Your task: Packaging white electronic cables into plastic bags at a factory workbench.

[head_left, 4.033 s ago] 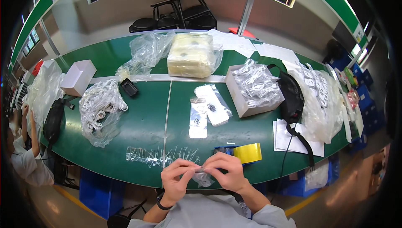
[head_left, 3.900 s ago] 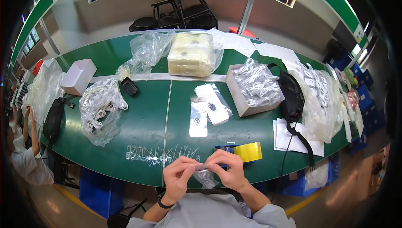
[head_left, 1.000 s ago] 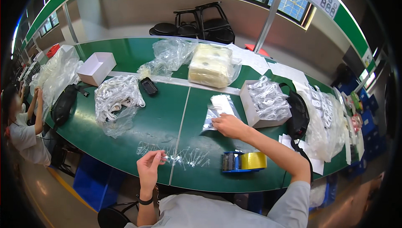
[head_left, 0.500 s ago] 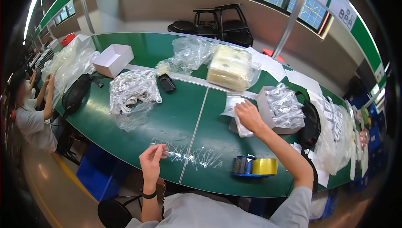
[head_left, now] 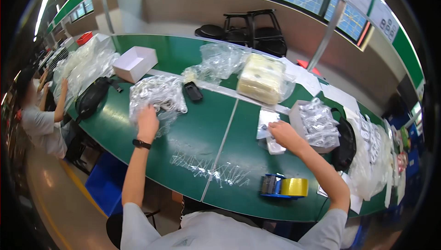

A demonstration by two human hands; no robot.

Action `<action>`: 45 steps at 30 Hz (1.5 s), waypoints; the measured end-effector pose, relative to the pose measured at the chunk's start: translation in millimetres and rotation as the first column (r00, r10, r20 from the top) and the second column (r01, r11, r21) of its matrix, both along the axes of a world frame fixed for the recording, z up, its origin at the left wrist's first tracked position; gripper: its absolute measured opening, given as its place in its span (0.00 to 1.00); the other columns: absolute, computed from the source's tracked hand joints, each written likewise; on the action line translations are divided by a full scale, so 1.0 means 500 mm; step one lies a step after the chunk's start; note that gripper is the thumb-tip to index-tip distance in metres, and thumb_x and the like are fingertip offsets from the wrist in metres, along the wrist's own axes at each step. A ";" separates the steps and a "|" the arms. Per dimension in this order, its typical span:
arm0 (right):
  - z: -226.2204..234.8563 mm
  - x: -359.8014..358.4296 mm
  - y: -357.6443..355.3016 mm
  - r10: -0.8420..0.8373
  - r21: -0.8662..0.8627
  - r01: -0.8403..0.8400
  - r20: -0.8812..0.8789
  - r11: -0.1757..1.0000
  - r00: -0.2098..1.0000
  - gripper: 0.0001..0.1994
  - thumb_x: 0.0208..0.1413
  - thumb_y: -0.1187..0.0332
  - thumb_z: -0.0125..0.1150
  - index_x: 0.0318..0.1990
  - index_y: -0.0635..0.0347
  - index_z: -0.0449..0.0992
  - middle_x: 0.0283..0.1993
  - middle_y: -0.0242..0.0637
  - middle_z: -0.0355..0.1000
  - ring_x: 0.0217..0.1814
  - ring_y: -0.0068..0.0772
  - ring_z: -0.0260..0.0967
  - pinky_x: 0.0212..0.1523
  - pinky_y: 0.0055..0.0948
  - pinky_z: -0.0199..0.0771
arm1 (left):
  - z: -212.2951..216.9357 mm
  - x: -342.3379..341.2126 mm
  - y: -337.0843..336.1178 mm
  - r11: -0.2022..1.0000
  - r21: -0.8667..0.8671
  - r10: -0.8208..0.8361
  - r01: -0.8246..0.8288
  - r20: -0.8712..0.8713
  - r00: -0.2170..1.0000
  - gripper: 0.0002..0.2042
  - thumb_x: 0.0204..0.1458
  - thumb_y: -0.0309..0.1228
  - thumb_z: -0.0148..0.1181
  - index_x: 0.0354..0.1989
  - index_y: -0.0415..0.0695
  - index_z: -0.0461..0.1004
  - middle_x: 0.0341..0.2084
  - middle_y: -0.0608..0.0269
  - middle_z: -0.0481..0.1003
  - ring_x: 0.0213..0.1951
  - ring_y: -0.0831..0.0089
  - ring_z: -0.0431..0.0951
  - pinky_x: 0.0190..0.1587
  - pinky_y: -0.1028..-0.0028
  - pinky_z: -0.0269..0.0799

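My left hand (head_left: pixel 147 121) reaches out to the left and rests on a crumpled clear plastic bag of small white parts (head_left: pixel 156 95) on the green table (head_left: pixel 202 126). My right hand (head_left: pixel 281 133) lies on a stack of small flat clear packets (head_left: pixel 270 130) beside a white box filled with bagged parts (head_left: pixel 316 123). Whether either hand grips anything is hidden by the fingers. A row of small clear bags (head_left: pixel 209 168) lies spread along the table's near edge between my arms.
A blue tape dispenser with a yellow roll (head_left: pixel 285 187) stands near the front edge. Further back are a black device (head_left: pixel 193 91), an open white box (head_left: pixel 135 63), a wrapped cream bundle (head_left: pixel 262 78) and black bags (head_left: pixel 93 97). A seated person (head_left: pixel 41 117) works at far left.
My left hand left the row of clear bags at the near edge and reached far left onto the bag of white parts. My right hand stayed on the flat packets.
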State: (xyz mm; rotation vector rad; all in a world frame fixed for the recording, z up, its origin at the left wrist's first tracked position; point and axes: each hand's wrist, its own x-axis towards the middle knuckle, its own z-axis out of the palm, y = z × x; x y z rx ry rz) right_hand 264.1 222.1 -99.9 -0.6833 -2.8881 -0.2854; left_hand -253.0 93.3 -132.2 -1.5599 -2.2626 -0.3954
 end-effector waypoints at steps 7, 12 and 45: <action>0.015 -0.004 -0.020 -0.173 0.077 0.162 0.170 0.984 0.970 0.07 0.52 0.66 0.64 0.28 0.58 0.82 0.32 0.43 0.80 0.37 0.44 0.79 0.35 0.43 0.76 | -0.037 -0.062 0.032 0.997 -0.014 0.073 -0.079 -0.239 0.968 0.12 0.54 0.25 0.53 0.46 0.41 0.76 0.44 0.52 0.75 0.48 0.53 0.76 0.51 0.56 0.70; 0.050 0.049 -0.009 -0.395 -0.128 0.390 -0.017 0.912 0.919 0.15 0.52 0.56 0.70 0.27 0.60 0.81 0.30 0.47 0.79 0.33 0.50 0.77 0.35 0.45 0.75 | -0.007 -0.035 0.022 0.990 0.135 -0.041 0.039 0.017 0.999 0.11 0.50 0.26 0.65 0.41 0.39 0.73 0.40 0.48 0.76 0.44 0.47 0.75 0.47 0.55 0.71; 0.065 0.087 0.018 -0.703 -0.783 0.001 -0.557 0.621 0.441 0.07 0.63 0.70 0.58 0.34 0.65 0.74 0.32 0.36 0.77 0.34 0.27 0.78 0.33 0.26 0.77 | 0.011 0.655 0.193 0.410 0.015 -0.780 0.912 0.524 0.342 0.21 0.43 0.33 0.64 0.49 0.43 0.78 0.41 0.44 0.80 0.45 0.45 0.80 0.51 0.54 0.76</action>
